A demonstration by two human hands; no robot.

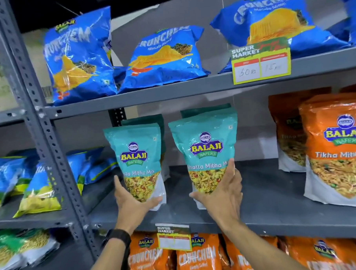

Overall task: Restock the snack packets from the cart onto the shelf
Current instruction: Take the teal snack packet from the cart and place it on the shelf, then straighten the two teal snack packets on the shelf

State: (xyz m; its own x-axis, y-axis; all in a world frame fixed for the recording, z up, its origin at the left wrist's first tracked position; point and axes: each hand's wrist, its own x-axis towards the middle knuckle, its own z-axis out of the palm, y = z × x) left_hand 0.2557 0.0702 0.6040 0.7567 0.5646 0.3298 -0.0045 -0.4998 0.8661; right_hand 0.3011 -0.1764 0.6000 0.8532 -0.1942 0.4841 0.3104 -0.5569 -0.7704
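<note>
- The left hand [133, 200] grips the lower end of one teal Khatta Mitha Mix packet [138, 161]; the right hand [222, 196] clasps a second [206, 154], both upright on the grey middle shelf [267, 194].
- More teal packets stand just behind each.
- Bare shelf lies open between the right-hand packet and the orange Tikha Mitha Mix packets [335, 152].
- A price tag [174, 238] hangs on the shelf's front edge.

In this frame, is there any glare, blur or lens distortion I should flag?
Head view: wide-angle bending bows the shelf upright and tilts the shelves; glare streaks the blue packets and orange pouch; edges go soft, while the teal pouches in both hands stay sharp.
</note>
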